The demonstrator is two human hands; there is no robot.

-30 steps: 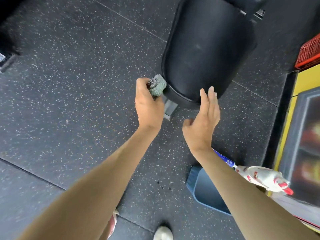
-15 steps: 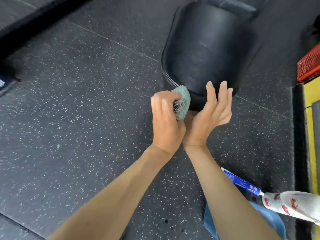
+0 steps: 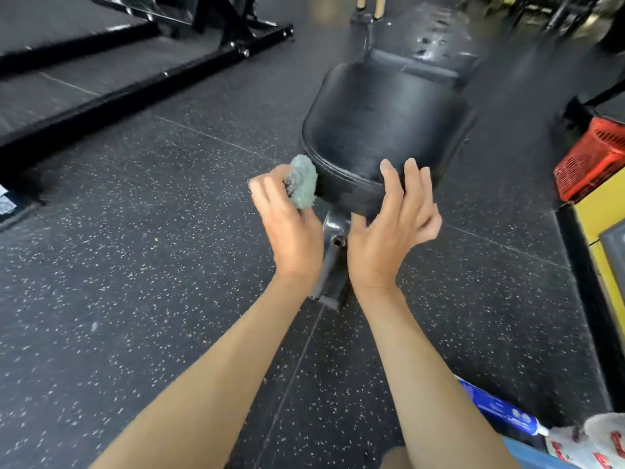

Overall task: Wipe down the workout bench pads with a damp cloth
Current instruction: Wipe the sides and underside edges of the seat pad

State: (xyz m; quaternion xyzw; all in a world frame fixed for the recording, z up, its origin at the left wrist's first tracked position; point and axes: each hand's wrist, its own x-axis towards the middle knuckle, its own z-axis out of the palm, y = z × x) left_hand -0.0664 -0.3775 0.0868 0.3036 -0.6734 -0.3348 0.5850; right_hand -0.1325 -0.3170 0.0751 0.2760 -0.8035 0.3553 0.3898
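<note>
A black padded bench seat (image 3: 382, 130) stands ahead of me on a grey metal post (image 3: 333, 238). Beyond it lies the longer back pad (image 3: 426, 52), shiny with wet spots. My left hand (image 3: 291, 228) is shut on a bunched green-grey cloth (image 3: 302, 186), which presses against the seat's near left edge. To the right, my right hand (image 3: 389, 228) is open with fingers spread, its fingertips at the seat's near edge and nothing in it.
Black speckled rubber floor (image 3: 135, 265) all around. A black machine frame (image 3: 142, 79) runs across the far left. A red plastic basket (image 3: 595, 160) and a yellow unit (image 3: 605, 238) stand at the right. A blue tube (image 3: 497, 411) and a printed bag (image 3: 588, 445) lie bottom right.
The view has tilted up, bringing the back pad and machine frame into sight. My left hand and the cloth shifted left along the seat's near edge; my right hand drew apart from it.
</note>
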